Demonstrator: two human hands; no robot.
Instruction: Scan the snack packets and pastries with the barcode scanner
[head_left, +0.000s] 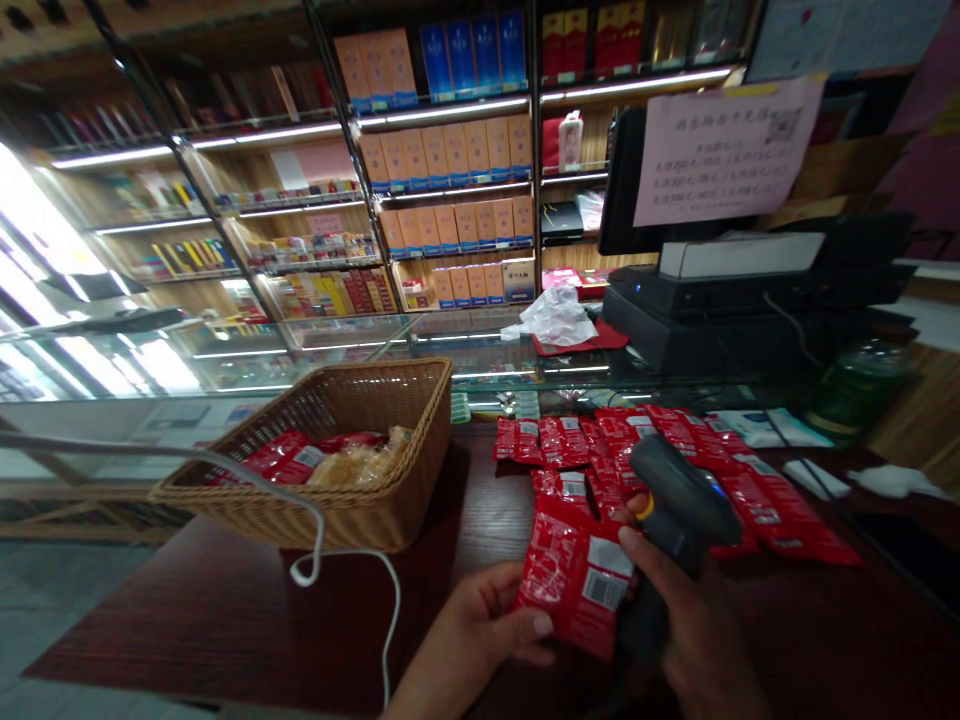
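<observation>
My left hand [476, 640] pinches a red foil packet [576, 592] by its near-left edge, above the tabletop [165, 625]. My right hand [679, 610] is curled around the grip of a handheld barcode scanner [679, 490]. Risk: a pale cable [322, 525] loops near the wicker basket [337, 400], so a wide arm movement could snag it and tug the basket. Glare on the glossy film could also spoil a barcode read. The loose red packets [765, 505] may slide if knocked. Hidden: the scanner's window; I cannot tell whether my right fingers touch the packet.
</observation>
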